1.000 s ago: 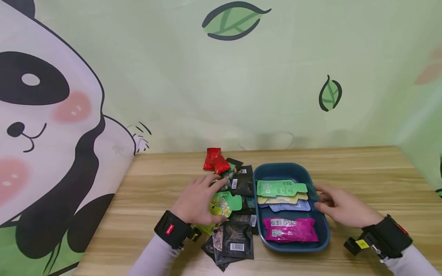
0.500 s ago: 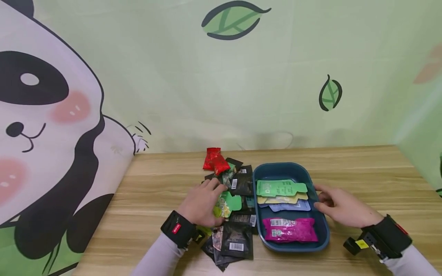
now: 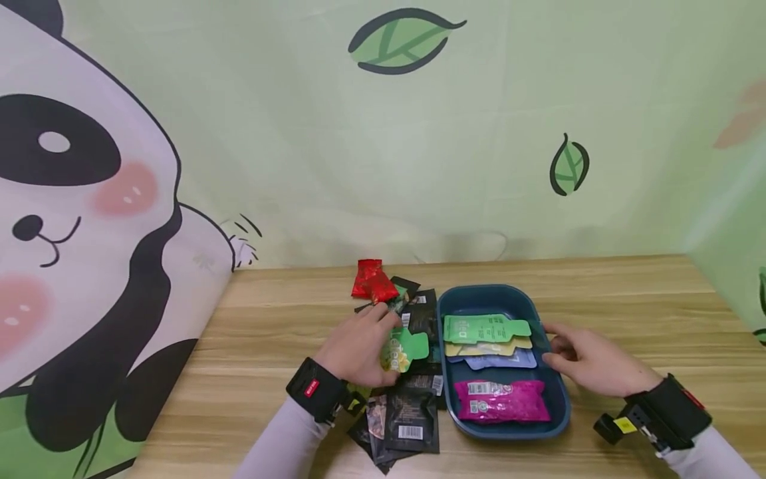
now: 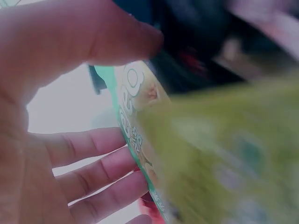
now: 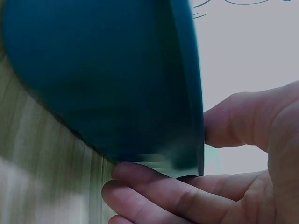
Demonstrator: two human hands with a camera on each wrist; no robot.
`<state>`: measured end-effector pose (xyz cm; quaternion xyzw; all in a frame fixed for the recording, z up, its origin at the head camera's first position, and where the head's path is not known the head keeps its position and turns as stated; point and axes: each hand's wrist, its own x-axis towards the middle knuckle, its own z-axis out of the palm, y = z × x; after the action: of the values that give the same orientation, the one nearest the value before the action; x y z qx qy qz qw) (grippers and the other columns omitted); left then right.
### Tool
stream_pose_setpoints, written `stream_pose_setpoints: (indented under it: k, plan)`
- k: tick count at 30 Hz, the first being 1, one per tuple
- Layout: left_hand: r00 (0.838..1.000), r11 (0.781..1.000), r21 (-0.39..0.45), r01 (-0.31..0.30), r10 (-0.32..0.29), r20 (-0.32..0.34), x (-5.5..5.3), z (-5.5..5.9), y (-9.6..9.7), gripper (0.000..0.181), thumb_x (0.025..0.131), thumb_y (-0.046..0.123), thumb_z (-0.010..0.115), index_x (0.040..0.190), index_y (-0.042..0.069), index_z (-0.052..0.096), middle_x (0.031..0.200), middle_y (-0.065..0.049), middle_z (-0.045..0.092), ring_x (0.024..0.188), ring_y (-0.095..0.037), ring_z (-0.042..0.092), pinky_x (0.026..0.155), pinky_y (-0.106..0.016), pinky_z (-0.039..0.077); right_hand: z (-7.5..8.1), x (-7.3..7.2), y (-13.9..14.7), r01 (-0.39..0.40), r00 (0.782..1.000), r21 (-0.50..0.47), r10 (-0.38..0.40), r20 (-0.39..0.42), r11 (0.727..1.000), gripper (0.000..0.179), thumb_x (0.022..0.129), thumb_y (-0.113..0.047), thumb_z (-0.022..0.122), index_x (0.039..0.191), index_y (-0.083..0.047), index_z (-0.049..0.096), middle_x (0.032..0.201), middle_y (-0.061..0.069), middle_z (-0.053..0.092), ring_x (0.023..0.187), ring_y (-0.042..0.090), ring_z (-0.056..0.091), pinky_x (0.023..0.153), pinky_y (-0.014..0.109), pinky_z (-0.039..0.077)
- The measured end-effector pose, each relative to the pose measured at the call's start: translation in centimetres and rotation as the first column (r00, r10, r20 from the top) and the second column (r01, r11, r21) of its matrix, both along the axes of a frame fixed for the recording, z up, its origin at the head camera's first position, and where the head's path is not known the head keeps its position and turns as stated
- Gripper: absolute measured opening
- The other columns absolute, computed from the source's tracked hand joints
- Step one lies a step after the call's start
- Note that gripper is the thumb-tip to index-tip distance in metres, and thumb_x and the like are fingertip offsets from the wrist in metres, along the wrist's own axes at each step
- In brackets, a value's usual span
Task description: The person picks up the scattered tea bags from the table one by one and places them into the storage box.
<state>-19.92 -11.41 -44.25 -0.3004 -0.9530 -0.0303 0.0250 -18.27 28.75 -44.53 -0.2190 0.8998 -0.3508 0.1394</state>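
Note:
My left hand [image 3: 359, 349] pinches a green bottle-shaped sachet [image 3: 411, 347] between thumb and fingers, over a pile of black packets [image 3: 411, 416]. In the left wrist view, the fingers lie along the edge of the printed green sachet [image 4: 135, 102], with a blurred yellow-green packet [image 4: 219, 158] in front of it. My right hand [image 3: 598, 356] holds the right side of a dark blue bin [image 3: 505, 429], thumb at the rim and fingers on the outer wall [image 5: 140, 84]. Inside the bin are a green sachet [image 3: 481, 328], a yellow sachet [image 3: 487, 348], a lilac sachet [image 3: 501, 360] and a magenta packet [image 3: 503, 401].
Small red packets [image 3: 374, 281] lie behind the pile on the wooden table [image 3: 634, 289]. A light green backdrop [image 3: 479, 166] with a panda and leaves rises behind the table's far edge.
My left hand has moved right and closed on the green sachet, which has shifted slightly right. The right hand stays at the bin; the bin's contents are unchanged.

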Motion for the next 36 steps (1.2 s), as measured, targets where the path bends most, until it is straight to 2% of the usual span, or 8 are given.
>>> stream_pose_setpoints:
  k: [6, 10, 17, 23, 27, 32, 36]
  plan:
    - [0.998, 0.997, 0.08, 0.02, -0.016, -0.052, -0.8, 2.1, 1.8, 0.072, 0.066, 0.055, 0.072, 0.126, 0.016, 0.062, 0.11, 0.003, 0.053, 0.095, -0.012, 0.048, 0.081, -0.029, 0.048, -0.1, 0.0, 0.1, 0.008, 1.0, 0.014, -0.008, -0.008, 1.0, 0.072, 0.095, -0.034, 0.061, 0.148, 0.01, 0.038, 0.111, 0.006, 0.07, 0.099, 0.014, 0.065, 0.078, 0.029, 0.052]
    - [0.997, 0.991, 0.133, 0.027, -0.017, -0.076, -0.9, 3.4, 3.4, 0.073, 0.066, 0.053, 0.071, 0.128, 0.016, 0.063, 0.114, 0.003, 0.054, 0.097, -0.011, 0.048, 0.081, -0.027, 0.049, -0.1, 0.0, 0.1, 0.015, 1.0, 0.034, -0.015, -0.014, 0.999, 0.072, 0.095, -0.035, 0.061, 0.147, 0.01, 0.039, 0.11, 0.006, 0.07, 0.098, 0.014, 0.065, 0.079, 0.031, 0.052]
    - [0.993, 0.981, 0.172, 0.09, -0.075, -0.094, -1.0, 4.5, 7.1, 0.074, 0.067, 0.053, 0.07, 0.13, 0.016, 0.062, 0.116, 0.003, 0.052, 0.099, -0.011, 0.046, 0.077, -0.024, 0.046, 0.1, 0.0, 0.0, 0.014, 1.0, 0.032, -0.014, -0.003, 0.999, 0.072, 0.095, -0.035, 0.061, 0.147, 0.01, 0.039, 0.11, 0.005, 0.07, 0.097, 0.013, 0.065, 0.078, 0.03, 0.052]
    - [0.982, 0.974, 0.172, 0.15, -0.127, -0.138, -1.1, 4.7, 10.4, 0.076, 0.067, 0.055, 0.07, 0.132, 0.016, 0.064, 0.114, 0.004, 0.051, 0.094, -0.008, 0.045, 0.076, -0.023, 0.042, 0.0, 0.0, 0.0, 0.016, 1.0, 0.029, -0.015, -0.006, 0.999, 0.071, 0.095, -0.033, 0.061, 0.147, 0.01, 0.039, 0.11, 0.005, 0.07, 0.098, 0.014, 0.065, 0.078, 0.03, 0.052]
    - [0.974, 0.967, 0.174, 0.184, -0.155, -0.167, -1.3, 4.4, 12.2, 0.075, 0.068, 0.055, 0.07, 0.132, 0.016, 0.065, 0.114, 0.004, 0.052, 0.096, -0.008, 0.045, 0.079, -0.023, 0.041, -0.1, -0.1, 0.0, 0.006, 1.0, 0.011, -0.006, -0.009, 1.0, 0.069, 0.096, -0.031, 0.06, 0.147, 0.01, 0.039, 0.108, 0.004, 0.071, 0.095, 0.011, 0.065, 0.075, 0.028, 0.051]
    - [0.961, 0.952, 0.197, 0.233, -0.195, -0.196, -1.6, 4.0, 13.4, 0.068, 0.07, 0.052, 0.071, 0.127, 0.015, 0.069, 0.114, 0.003, 0.054, 0.099, -0.009, 0.047, 0.084, -0.024, 0.043, -0.1, -0.2, 0.1, -0.01, 1.0, -0.022, 0.01, -0.008, 1.0, 0.067, 0.096, -0.029, 0.059, 0.148, 0.009, 0.038, 0.105, 0.003, 0.071, 0.09, 0.007, 0.064, 0.068, 0.027, 0.05]
    - [0.958, 0.951, 0.197, 0.239, -0.197, -0.211, -1.9, 3.6, 13.7, 0.066, 0.071, 0.052, 0.07, 0.126, 0.016, 0.07, 0.116, 0.003, 0.055, 0.102, -0.01, 0.048, 0.084, -0.024, 0.043, 0.0, -0.1, 0.1, -0.01, 1.0, -0.031, 0.01, -0.011, 0.999, 0.067, 0.096, -0.028, 0.059, 0.148, 0.008, 0.038, 0.103, 0.002, 0.071, 0.087, 0.006, 0.063, 0.065, 0.027, 0.049]
